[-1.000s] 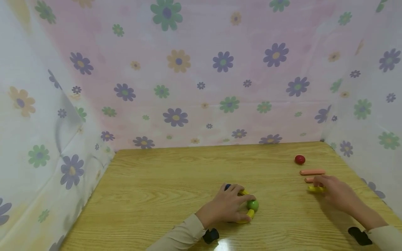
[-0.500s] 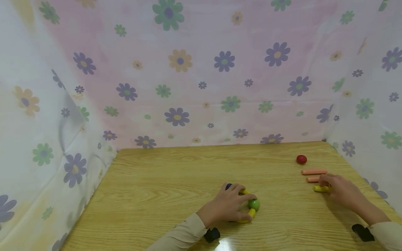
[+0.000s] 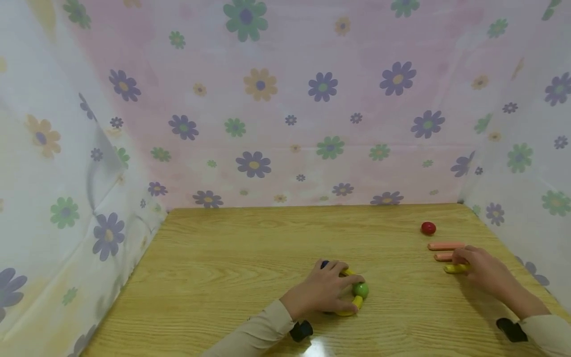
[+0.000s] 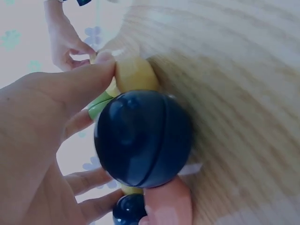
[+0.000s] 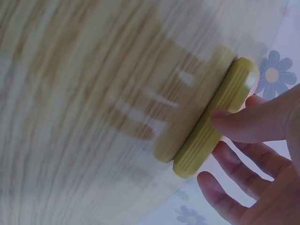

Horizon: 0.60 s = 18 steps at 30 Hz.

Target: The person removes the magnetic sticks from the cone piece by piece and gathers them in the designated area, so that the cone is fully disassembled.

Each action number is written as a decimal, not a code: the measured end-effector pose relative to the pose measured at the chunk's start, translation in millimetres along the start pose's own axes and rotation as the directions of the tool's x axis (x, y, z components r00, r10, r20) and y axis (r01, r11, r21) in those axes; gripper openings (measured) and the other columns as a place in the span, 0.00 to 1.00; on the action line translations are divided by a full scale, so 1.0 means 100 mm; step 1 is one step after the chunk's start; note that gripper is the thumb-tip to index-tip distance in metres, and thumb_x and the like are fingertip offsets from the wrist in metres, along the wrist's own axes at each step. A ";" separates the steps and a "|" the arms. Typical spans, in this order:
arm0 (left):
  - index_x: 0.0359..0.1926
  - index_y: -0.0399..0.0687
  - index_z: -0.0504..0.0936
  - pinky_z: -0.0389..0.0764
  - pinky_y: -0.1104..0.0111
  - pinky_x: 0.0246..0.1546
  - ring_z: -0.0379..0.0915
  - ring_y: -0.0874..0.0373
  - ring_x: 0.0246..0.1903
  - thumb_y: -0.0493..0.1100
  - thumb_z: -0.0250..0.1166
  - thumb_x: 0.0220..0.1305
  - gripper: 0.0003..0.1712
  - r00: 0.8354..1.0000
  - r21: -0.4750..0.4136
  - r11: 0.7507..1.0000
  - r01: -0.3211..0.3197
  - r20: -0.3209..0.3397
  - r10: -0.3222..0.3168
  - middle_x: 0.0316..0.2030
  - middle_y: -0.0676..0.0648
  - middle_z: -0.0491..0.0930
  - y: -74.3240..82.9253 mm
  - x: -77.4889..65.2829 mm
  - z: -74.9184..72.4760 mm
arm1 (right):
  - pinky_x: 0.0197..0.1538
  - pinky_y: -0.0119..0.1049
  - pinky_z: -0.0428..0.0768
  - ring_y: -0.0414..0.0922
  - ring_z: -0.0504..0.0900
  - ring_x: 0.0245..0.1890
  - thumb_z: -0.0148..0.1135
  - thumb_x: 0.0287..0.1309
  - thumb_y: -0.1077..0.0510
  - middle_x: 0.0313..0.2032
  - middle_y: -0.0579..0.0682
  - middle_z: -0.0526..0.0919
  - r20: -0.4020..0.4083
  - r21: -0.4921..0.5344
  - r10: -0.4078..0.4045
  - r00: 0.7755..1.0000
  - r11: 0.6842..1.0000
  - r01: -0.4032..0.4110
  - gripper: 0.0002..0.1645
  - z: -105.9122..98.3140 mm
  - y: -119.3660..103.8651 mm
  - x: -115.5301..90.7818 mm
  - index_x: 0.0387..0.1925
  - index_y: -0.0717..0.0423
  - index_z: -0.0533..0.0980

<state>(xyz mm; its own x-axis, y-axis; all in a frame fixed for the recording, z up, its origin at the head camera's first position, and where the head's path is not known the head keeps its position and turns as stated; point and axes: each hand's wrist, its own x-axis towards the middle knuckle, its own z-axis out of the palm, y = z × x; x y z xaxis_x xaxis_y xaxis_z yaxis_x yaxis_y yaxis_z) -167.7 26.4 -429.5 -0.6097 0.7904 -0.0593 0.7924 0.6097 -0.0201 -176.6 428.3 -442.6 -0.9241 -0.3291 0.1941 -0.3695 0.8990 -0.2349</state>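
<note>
My left hand [image 3: 318, 292] grips a linked toy shape of balls and sticks on the wooden table. Its thumb touches a yellow stick [image 4: 136, 75], and a finger reaches the green ball [image 3: 361, 290]. A large dark blue ball [image 4: 140, 138], a salmon stick [image 4: 169, 204] and a second dark blue ball [image 4: 129, 209] belong to the same shape, which is partly hidden under the hand. At the right, my right hand [image 3: 484, 272] pinches a loose grooved yellow stick [image 5: 215, 117] low at the tabletop; the thumb lies on its near side.
Two salmon sticks, the farther stick [image 3: 446, 246] and the nearer stick [image 3: 443, 257], lie just beyond the right hand. Behind them sits a red ball [image 3: 428, 228]. Flowered cloth [image 3: 285, 99] walls the table [image 3: 223, 248] at the back and sides.
The right hand has shifted slightly to the right with the yellow stick, then stayed nearly still. My left hand keeps its place on the ball-and-stick shape. The head view has shifted a little.
</note>
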 end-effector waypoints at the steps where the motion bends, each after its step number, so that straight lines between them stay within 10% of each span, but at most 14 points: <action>1: 0.69 0.76 0.57 0.62 0.51 0.59 0.55 0.59 0.65 0.75 0.47 0.59 0.38 1.000 -0.001 1.000 0.006 0.003 -0.006 0.64 0.52 0.61 0.00 0.00 0.00 | 0.21 0.31 0.65 0.51 0.78 0.28 0.68 0.36 0.80 0.35 0.57 0.82 -0.002 0.007 -0.001 1.000 1.000 0.001 0.24 0.00 -0.01 -0.01 0.23 0.49 0.73; 12: 0.66 0.74 0.62 0.64 0.53 0.58 0.65 0.54 0.58 0.76 0.52 0.55 0.39 0.996 -0.009 0.996 0.086 -0.027 -0.086 0.59 0.48 0.66 0.06 0.06 0.02 | 0.20 0.27 0.69 0.51 0.80 0.38 0.63 0.26 0.86 0.48 0.55 0.75 -0.206 0.031 -0.192 0.959 0.979 0.203 0.47 0.01 -0.34 -0.03 0.54 0.54 0.74; 18: 0.66 0.73 0.62 0.69 0.59 0.45 0.68 0.56 0.50 0.77 0.50 0.55 0.39 0.992 0.033 0.991 0.129 -0.012 -0.128 0.51 0.50 0.68 0.09 0.08 0.00 | 0.26 0.33 0.75 0.51 0.79 0.33 0.74 0.34 0.72 0.41 0.55 0.76 -0.106 0.000 -0.155 0.982 0.988 0.156 0.29 -0.04 -0.68 0.03 0.44 0.59 0.74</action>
<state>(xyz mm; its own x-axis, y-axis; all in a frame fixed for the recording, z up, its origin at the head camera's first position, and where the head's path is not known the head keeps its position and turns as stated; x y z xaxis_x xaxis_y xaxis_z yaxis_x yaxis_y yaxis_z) -165.4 38.4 -430.2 -0.7066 0.7063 -0.0443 0.7075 0.7041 -0.0605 -153.7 367.4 -422.7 -0.8403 -0.4319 0.3276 -0.5087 0.8371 -0.2013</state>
